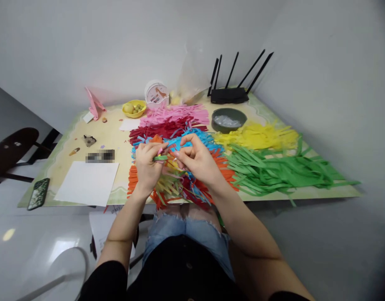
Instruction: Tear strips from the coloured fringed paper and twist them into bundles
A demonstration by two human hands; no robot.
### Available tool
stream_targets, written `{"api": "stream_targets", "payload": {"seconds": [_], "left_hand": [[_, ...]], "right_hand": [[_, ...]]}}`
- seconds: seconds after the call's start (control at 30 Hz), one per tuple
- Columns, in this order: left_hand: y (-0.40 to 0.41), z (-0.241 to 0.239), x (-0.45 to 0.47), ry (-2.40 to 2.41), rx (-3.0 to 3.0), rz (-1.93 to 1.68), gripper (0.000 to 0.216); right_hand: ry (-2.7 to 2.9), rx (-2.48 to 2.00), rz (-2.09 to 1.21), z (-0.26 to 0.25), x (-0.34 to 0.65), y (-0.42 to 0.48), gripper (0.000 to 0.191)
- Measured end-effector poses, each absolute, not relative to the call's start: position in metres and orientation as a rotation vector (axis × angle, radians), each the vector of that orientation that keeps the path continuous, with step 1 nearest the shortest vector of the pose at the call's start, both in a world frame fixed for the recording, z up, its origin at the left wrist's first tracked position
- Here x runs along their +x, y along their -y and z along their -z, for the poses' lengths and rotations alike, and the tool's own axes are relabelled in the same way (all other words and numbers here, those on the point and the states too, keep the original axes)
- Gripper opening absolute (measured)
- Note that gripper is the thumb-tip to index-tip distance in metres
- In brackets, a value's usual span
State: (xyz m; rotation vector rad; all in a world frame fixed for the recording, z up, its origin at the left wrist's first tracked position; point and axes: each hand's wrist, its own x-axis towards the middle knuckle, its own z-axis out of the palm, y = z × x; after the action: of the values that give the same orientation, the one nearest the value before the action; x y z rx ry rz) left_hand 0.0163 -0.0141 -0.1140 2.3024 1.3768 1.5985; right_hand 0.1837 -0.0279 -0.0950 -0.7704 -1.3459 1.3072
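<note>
Now the left hand (pixel 148 165) grips some small colored strips (pixel 160 158) above the middle of the tabletop (pixel 59 152), the right hand (pixel 198 159) curls close but I can't tell if it pinches any, and the work looks unfinished, with pink strips (pixel 176 113) left far and green strips (pixel 280 165) right.

Fringed strips (pixel 211 142) are pink, crimson, blue, orange, yellow and green; the tabletop (pixel 117 136) is cream, green-edged; the router (pixel 229 96) is black, the phone (pixel 38 194) mottled dark and pale.
</note>
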Motion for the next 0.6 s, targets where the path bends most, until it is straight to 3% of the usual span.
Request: {"api": "stream_targets", "payload": {"seconds": [0.6], "left_hand": [[0.0144, 0.1123, 0.0175, -1.377, 2.382, -1.620, 0.015]], "right_hand": [[1.373, -0.771, -1.367, 0.0931, 0.1887, 0.0267, 0.035]]}}
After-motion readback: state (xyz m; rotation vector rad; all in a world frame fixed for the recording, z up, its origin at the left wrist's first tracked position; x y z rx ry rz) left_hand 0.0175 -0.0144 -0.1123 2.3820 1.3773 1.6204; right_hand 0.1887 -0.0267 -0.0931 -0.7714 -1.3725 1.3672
